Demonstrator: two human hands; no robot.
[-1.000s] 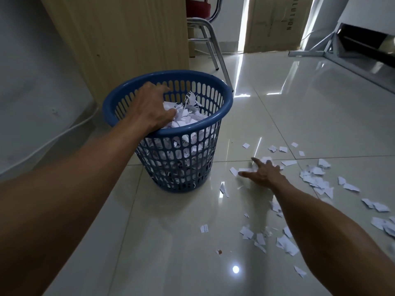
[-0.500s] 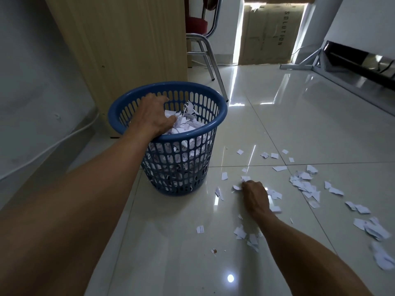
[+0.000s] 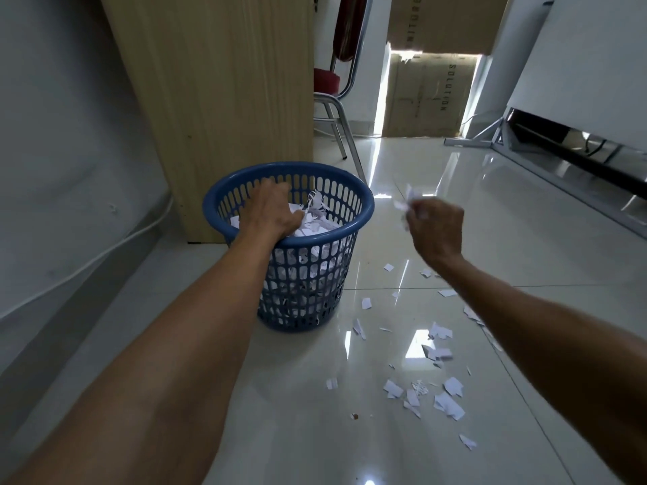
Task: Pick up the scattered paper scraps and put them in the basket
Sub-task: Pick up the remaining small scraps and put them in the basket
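Note:
A blue plastic basket (image 3: 364, 218) stands on the floor, nearly full of white paper scraps (image 3: 315, 225). My left hand (image 3: 271, 213) reaches over the near rim and rests on that pile, its fingertips hidden behind the knuckles. My right hand (image 3: 436, 229) is raised in the air just right of the basket's rim, level with it. It grips a small bunch of paper scraps (image 3: 408, 203) that stick out at its left side. More scattered scraps (image 3: 448, 404) lie on the tiles in front of and to the right of the basket.
A light wooden cabinet (image 3: 224, 99) stands right behind the basket, with a grey wall and a white cable (image 3: 105, 253) to the left. A metal-legged chair (image 3: 341, 134) and cardboard boxes (image 3: 427, 96) are farther back. A metal stand (image 3: 560, 145) runs along the right.
My right hand closed on scraps on the floor and lifted them up to the level of the basket's rim. My left hand stayed on the pile in the basket. The camera tilted up.

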